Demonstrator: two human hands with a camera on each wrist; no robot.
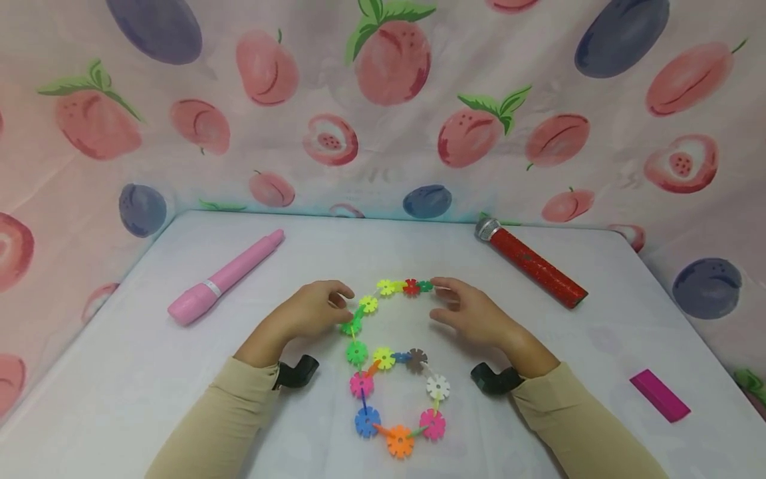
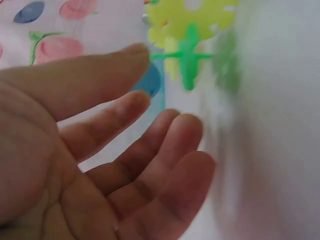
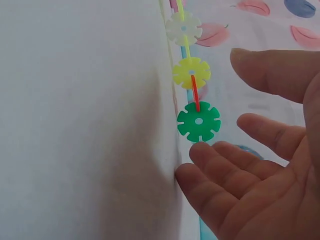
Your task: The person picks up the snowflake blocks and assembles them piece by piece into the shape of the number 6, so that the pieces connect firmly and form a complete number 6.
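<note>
Notched plastic snowflake discs, linked edge to edge, lie on the white table [image 1: 108, 399] in the outline of a 6. An orange disc [image 1: 399, 442] sits at the bottom of its loop. My left hand [image 1: 314, 309] hovers by the chain's left side, thumb tip beside a green disc [image 2: 189, 62]; whether they touch I cannot tell. Loosely bent fingers leave that palm bare in the left wrist view. At the upper end of the chain, my right hand [image 1: 475, 316] has its fingertips close to a dark green disc [image 3: 199, 121], with nothing gripped between thumb and fingers.
A pink microphone-shaped object [image 1: 230, 276] lies at the back left, and a red glittery microphone [image 1: 532, 263] at the back right. Toward the right edge is a magenta rectangular piece [image 1: 659, 396]. Fruit-printed cloth [image 1: 383, 146] hangs behind the table.
</note>
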